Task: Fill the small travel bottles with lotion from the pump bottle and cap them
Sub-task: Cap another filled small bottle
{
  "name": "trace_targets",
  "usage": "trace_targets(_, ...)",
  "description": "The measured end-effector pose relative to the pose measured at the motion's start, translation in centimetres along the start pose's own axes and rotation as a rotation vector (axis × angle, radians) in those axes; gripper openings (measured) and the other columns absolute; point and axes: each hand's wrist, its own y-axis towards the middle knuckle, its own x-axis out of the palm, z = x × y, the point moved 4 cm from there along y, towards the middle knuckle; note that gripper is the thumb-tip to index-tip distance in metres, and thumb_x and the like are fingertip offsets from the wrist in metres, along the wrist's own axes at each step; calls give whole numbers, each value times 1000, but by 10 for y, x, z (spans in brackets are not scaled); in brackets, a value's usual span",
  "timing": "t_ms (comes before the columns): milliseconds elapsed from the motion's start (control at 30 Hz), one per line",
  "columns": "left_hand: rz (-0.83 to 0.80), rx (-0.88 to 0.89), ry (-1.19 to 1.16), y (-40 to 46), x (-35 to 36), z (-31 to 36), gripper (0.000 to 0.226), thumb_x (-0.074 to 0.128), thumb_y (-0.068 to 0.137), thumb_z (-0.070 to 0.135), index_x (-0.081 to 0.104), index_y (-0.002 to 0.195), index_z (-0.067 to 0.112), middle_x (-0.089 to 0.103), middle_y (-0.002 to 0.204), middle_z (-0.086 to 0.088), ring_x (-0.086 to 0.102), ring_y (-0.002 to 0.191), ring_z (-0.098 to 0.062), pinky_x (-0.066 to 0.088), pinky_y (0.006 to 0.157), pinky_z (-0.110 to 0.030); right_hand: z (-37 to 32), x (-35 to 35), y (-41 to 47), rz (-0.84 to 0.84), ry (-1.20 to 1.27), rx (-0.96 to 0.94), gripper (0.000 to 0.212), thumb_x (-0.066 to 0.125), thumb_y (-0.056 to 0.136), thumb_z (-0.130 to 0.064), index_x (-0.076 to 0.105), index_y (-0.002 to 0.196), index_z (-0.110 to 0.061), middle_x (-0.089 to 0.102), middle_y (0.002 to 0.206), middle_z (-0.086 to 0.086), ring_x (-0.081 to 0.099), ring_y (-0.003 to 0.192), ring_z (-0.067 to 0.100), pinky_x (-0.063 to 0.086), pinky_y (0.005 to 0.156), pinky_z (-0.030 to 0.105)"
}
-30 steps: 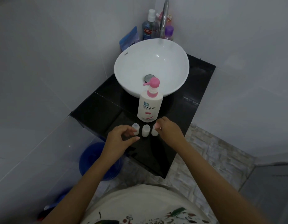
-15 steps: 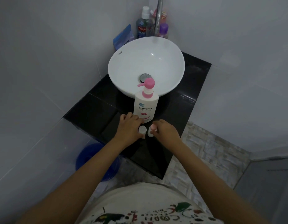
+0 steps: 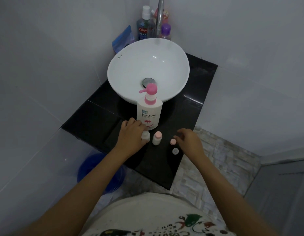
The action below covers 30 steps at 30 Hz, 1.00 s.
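Travel bottles are seen standing in a short row on the black counter (image 3: 96, 120), just in front of the pump bottle (image 3: 149, 114), which itself stands against the white basin (image 3: 147, 68). The left bottle (image 3: 145, 135) is held by the left hand (image 3: 131, 135), whose fingers are wrapped around its side; its mouth appears to be uncovered. The middle bottle (image 3: 156, 138) is left standing free with its pink cap on. Further right, a pink-capped piece (image 3: 173, 141) is touched by the fingertips of the right hand (image 3: 190, 142), whose fingers are curled loosely; whether it is being pinched or merely touched cannot be told. A small pale cap (image 3: 175, 151) is seen lying on the counter just below it, beside the right wrist.

The small bottles are judged to be light, thin-walled plastic, easily tipped on the glossy stone and likely to turn slippery once lotion is smeared on them. A grip low around the body is advised while filling, with the neck left clear. The pump bottle is judged heavier and stable; its body should be steadied, and the pink pump head pressed from above, with its spout pointing left toward the held bottle. No lotion is yet seen to be dispensed.
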Motion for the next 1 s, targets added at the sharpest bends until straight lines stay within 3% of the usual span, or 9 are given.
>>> trace_targets(233,4,-150,-644,-43,-52,-7,34,74,77,19,60,107,23,59,110,8,52,104,-5,41,85,-18,3,23,13,-221,-288,15,33,61,86,-36,58,111,-15,56,106,6,57,87,18,46,68,28)
trace_targets(333,-2,-243,-928,-62,-63,-12,39,71,78,9,59,114,19,60,118,3,55,113,-9,45,96,-29,2,32,18,-313,-340,43,31,61,86,-33,57,110,-13,55,109,8,58,91,21,46,70,30)
trace_targets(400,41,-341,-1133,-70,-66,-16,44,72,75,7,58,115,19,62,117,4,60,110,-8,50,96,-30,1,36,18,-337,-340,59,27,57,89,-29,57,109,-11,55,111,9,57,90,23,44,69,30)
trace_targets(500,111,-501,-1378,-81,-62,-20,56,73,65,22,57,117,15,65,118,-3,63,109,-14,50,94,-34,-2,35,18,-299,-282,77,17,51,91,-21,58,97,-7,57,106,13,53,81,21,42,66,31)
trace_targets(633,106,-545,-1515,-88,-55,-18,63,73,58,37,60,116,17,68,115,-2,64,108,-17,50,91,-35,-13,14,12,-257,-67,153,17,55,91,-19,61,100,-7,63,101,13,61,83,22,50,70,31)
trace_targets(767,50,-507,-1487,-86,-52,-11,49,70,62,33,64,110,22,70,107,6,66,101,-9,52,79,-25,-43,-33,-16,-79,453,91,16,65,86,-23,66,102,-17,69,92,1,64,75,10,44,58,14)
trace_targets(867,21,-449,-1465,-84,-53,-4,43,72,60,34,66,102,24,73,97,11,68,91,-3,53,69,-15,-73,-66,-42,-131,721,-17,15,65,85,-17,69,98,-24,73,83,-5,66,65,2,46,52,8)
trace_targets(1000,-29,-372,-1426,-84,-57,4,45,72,58,47,68,99,29,73,98,14,67,90,-1,51,67,-11,-103,-90,-68,-219,815,-149,21,66,83,-15,70,104,-20,75,81,-9,67,67,2,48,55,9)
